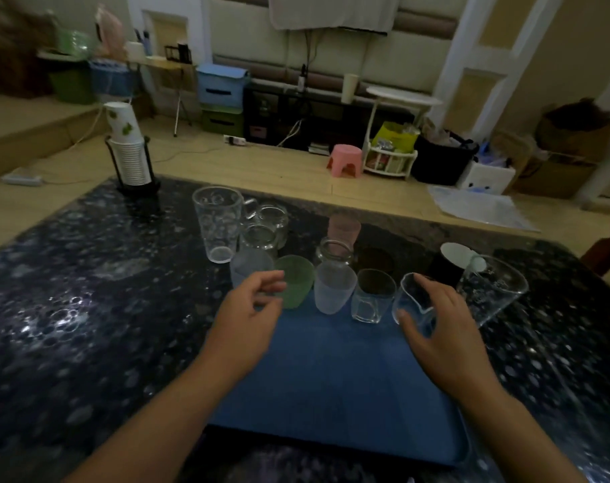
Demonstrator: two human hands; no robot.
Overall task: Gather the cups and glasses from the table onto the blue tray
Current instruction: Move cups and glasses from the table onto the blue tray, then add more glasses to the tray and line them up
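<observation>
A blue tray lies on the dark table in front of me. Along its far edge stand a green frosted cup, a white frosted cup and a small clear glass. My right hand grips a clear spouted glass at the tray's far right corner, thumb in front and fingers over the rim. My left hand hovers loosely curled, holding nothing, its fingertips at the green cup's left side, with a bluish frosted cup just behind it.
Beyond the tray the table holds a tall clear glass, a glass mug, a glass jar, a pink cup, a black paper cup and a large beaker. A paper-cup holder stands far left.
</observation>
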